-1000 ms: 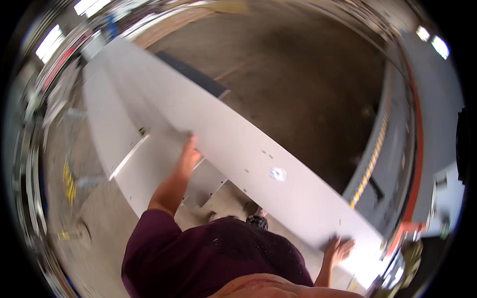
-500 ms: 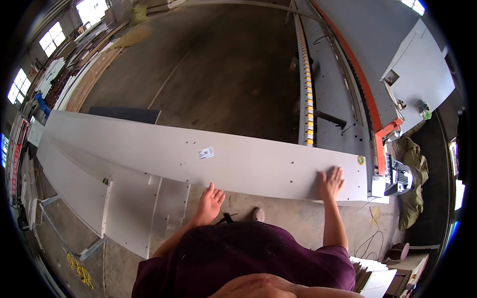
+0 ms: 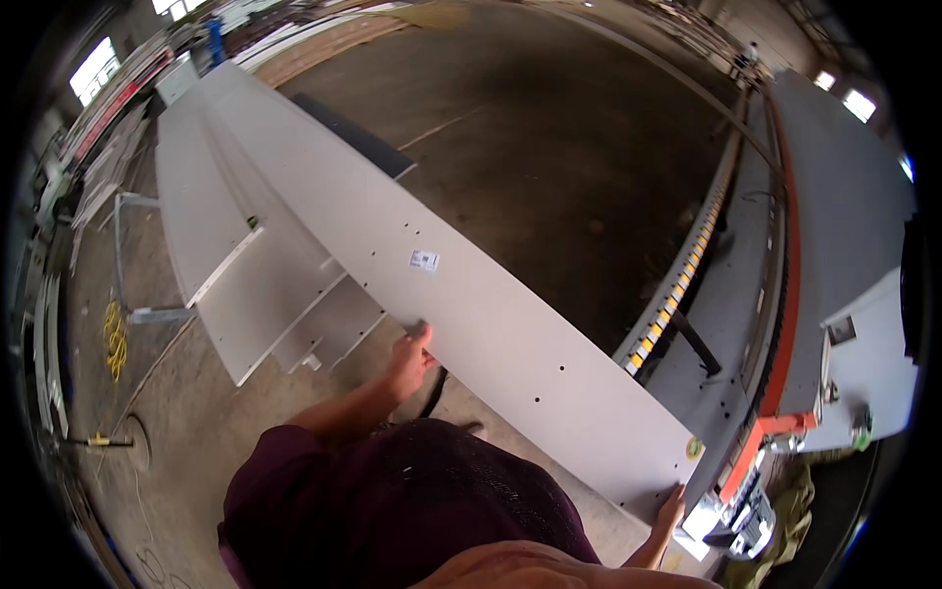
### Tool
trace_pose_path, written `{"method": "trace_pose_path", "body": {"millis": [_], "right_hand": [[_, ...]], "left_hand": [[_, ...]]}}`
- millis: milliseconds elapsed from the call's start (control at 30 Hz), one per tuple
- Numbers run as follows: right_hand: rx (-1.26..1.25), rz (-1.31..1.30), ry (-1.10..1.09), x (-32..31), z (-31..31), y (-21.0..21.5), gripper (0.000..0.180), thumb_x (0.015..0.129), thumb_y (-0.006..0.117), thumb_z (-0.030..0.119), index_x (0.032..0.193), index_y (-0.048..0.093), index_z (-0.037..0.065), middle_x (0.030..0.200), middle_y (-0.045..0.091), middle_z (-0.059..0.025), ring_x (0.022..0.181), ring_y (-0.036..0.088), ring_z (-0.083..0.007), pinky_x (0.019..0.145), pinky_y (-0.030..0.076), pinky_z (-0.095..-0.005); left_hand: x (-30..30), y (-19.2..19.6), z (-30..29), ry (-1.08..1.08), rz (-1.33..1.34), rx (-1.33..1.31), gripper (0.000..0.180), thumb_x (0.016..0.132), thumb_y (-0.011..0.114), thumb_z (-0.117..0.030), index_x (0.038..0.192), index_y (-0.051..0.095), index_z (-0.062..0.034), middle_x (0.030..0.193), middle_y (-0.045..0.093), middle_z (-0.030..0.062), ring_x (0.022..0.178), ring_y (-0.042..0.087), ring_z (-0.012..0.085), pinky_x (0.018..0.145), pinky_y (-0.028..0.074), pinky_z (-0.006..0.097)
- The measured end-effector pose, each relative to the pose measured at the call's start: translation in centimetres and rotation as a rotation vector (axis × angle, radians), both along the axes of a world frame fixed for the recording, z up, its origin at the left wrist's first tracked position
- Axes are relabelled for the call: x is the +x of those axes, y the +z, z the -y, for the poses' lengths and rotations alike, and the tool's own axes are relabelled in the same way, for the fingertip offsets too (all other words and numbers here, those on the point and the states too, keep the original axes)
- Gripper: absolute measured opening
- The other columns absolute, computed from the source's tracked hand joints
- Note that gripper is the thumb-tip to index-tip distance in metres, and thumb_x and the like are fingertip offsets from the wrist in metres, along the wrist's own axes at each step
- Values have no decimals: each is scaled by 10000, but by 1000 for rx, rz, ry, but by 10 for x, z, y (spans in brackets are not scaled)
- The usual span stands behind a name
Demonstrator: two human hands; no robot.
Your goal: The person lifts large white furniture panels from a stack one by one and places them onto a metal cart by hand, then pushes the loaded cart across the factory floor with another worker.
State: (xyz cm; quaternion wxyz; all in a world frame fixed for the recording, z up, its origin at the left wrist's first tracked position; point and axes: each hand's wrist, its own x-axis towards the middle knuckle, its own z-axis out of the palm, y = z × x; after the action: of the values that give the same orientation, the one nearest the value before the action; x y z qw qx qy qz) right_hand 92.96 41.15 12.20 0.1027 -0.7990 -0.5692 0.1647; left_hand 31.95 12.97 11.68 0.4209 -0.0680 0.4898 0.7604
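A long pale board [image 3: 461, 314], running from the upper left of the frame to the lower right, is gripped along its near edge by the left hand [image 3: 410, 359] and right hand [image 3: 671, 510], fingers closed on it; it is judged stiff, heavy and unwieldy, best held well apart.

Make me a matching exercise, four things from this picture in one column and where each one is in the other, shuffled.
1. left hand
2. right hand
3. small label
4. yellow cable

a. coiled on the floor, far left
b. stuck on the face of the long grey panel
c. gripping the panel's near long edge
d. at the panel's right end corner

Pairs: 1-c, 2-d, 3-b, 4-a
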Motion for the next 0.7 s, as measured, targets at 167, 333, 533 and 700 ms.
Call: {"method": "trace_pose_path", "body": {"millis": [167, 333, 533, 700], "right_hand": [[46, -351, 227, -112, 44, 14, 647, 965, 439, 531, 1013, 642, -82, 862, 632, -185, 804, 547, -261, 720, 440, -407], [-123, -689, 376, -263, 95, 34, 383, 959, 556, 394, 892, 605, 21, 714, 488, 3, 648, 427, -105, 562, 377, -299], [-549, -1134, 549, -445, 159, 61, 216, 935, 595, 245, 946, 596, 29, 709, 536, 1, 560, 501, -77, 453, 403, -250], [-728, -1358, 701, -586, 206, 57, 270, 936, 575, 229, 1030, 585, -24, 793, 576, -34, 643, 550, -108, 565, 486, -262]], "left_hand": [[-94, -5, 32, 279, -38, 8, 350, 928, 625, -309, 1152, 534, -56, 1086, 612, 39, 962, 600, 159, 852, 488, 312], [-94, 7, 52, 142, 15, 45, 345, 922, 622, -374, 1095, 559, -82, 1095, 613, 25, 1014, 582, 154, 909, 443, 321], [-93, 56, 92, 144, 60, 231, 504, 894, 644, -418, 1222, 492, -67, 1275, 517, 99, 1222, 468, 221, 1060, 350, 399], [-127, 45, 148, 335, 81, 51, 422, 923, 592, -328, 1225, 437, -78, 1272, 489, 126, 1195, 485, 258, 1015, 388, 415]]}}
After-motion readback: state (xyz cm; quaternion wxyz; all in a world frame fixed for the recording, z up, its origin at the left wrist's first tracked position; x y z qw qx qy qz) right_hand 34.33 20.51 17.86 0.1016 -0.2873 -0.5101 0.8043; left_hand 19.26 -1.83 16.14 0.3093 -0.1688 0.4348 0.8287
